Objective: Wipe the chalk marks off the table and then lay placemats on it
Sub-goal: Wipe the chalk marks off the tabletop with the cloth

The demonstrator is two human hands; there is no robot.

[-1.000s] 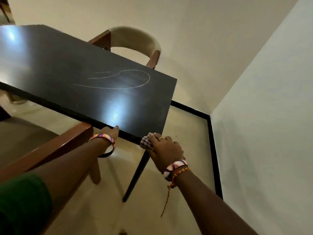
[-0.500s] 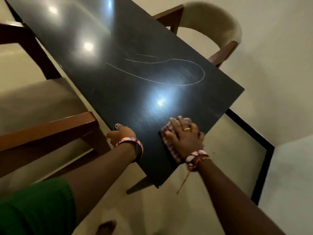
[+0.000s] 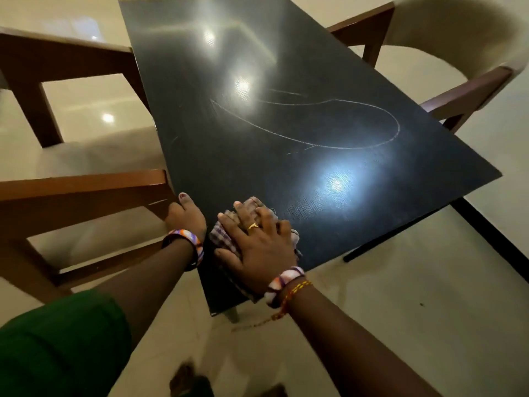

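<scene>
The chalk marks (image 3: 315, 130) lie ahead of the right hand (image 3: 257, 242), pressed flat on the cloth (image 3: 223, 239); the table (image 3: 200, 156) edge is gripped by the left hand (image 3: 186, 213).

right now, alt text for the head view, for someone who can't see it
A person's right hand presses a checked cloth flat on the near end of a black table, while the left hand grips the table's edge. A looping chalk mark lies unwiped farther up, with chairs either side.
</scene>
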